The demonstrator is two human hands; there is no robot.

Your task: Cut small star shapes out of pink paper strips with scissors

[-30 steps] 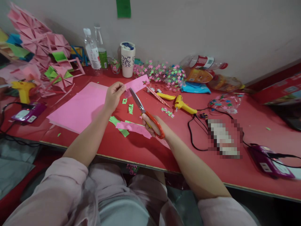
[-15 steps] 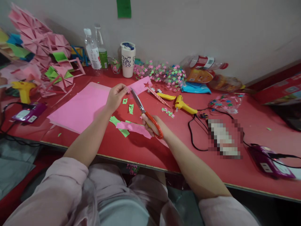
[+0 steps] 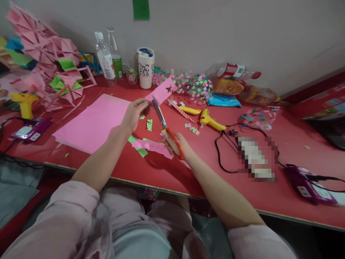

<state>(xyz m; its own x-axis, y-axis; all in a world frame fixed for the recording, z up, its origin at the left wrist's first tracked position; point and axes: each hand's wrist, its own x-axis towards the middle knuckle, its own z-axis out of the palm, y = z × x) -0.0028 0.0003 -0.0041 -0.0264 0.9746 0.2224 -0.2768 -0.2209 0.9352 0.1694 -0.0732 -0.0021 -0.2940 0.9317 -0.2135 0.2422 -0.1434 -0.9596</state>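
Note:
My left hand (image 3: 135, 112) pinches the near end of a pink paper strip (image 3: 161, 92), whose far end has a notched cutout. My right hand (image 3: 174, 144) is wrapped round the red handles of the scissors (image 3: 178, 148). The blades look nearly closed, and their tip is beside the strip close to my left fingers. Below the hands lie another pink strip (image 3: 152, 146), a green strip (image 3: 140, 149) and small green scraps (image 3: 149, 125). Large pink sheets (image 3: 93, 120) lie under my left forearm.
Behind are bottles (image 3: 106, 64), a white cup (image 3: 146, 70) and many paper stars (image 3: 199, 87). A yellow cutter (image 3: 190, 110) and glue gun (image 3: 212, 121) with black cables lie right. Pink folded paper (image 3: 40, 46) and another glue gun (image 3: 24, 104) stand left.
The pink strip has tilted upward at its far end, showing its notch. My left hand has turned slightly and moved a little down. The scissors have shifted slightly beside the strip.

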